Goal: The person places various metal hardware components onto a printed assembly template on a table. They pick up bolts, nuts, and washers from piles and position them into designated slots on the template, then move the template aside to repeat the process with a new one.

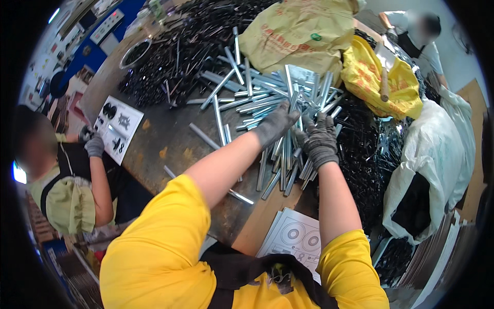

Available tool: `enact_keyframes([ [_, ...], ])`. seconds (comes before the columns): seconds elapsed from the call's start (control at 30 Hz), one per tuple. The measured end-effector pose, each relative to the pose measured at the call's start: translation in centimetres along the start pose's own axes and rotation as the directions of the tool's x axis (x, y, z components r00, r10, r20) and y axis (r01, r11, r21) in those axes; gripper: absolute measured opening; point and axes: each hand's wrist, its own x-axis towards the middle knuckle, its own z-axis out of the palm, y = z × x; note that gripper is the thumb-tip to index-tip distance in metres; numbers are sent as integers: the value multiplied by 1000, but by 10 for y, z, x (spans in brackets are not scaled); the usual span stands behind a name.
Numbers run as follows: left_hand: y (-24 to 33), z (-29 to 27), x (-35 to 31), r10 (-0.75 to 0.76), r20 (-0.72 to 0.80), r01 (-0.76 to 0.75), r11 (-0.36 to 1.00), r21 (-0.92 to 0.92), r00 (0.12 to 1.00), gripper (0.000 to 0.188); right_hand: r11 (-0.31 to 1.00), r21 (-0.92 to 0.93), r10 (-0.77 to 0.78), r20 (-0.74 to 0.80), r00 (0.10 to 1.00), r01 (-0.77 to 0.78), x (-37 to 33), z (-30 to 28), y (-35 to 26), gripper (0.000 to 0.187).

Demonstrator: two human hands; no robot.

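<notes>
A heap of shiny metal tubes (263, 101) lies on the worktable. My left hand (277, 125), in a dark grey glove, reaches into the middle of the heap with its fingers closed around metal tubes (294, 98). To its right, my right hand (320, 140), gloved alike, rests over the tubes with its fingers apart and slightly bent. Some crumpled clear plastic (307, 106) shows between the two hands. More tubes (282, 170) point toward me below the hands, and a few loose ones (205, 136) lie off to the left.
Black parts (170, 56) are piled behind and at right. A beige sack (298, 36), a yellow bag (378, 82) with a wooden-handled tool (384, 77), and a white sack (429, 159) surround the heap. Printed sheets (293, 237) lie near me. Co-workers stand left and far right.
</notes>
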Motion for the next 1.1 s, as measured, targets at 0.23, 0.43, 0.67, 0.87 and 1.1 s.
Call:
enact_keyframes([
  [0.23,-168,-79,-270,-69,-670,633,412,655,739,61,818,161,-477,-346,808,552,-78,0,-97,48],
  [0.43,-194,-67,-236,251,-716,211,846,489,652,68,608,175,-794,105,599,775,-128,83,-164,48],
  [0.67,-153,-29,-111,340,-725,-124,934,335,599,67,799,6,-593,176,786,602,-78,83,-143,40],
  [0.87,-128,-15,-76,268,-598,18,904,427,755,64,815,-35,-579,-40,814,578,-63,78,-106,40],
  [1.1,-114,5,-38,374,-593,-121,899,421,713,69,866,-44,-484,-321,814,498,-42,67,-75,43],
])
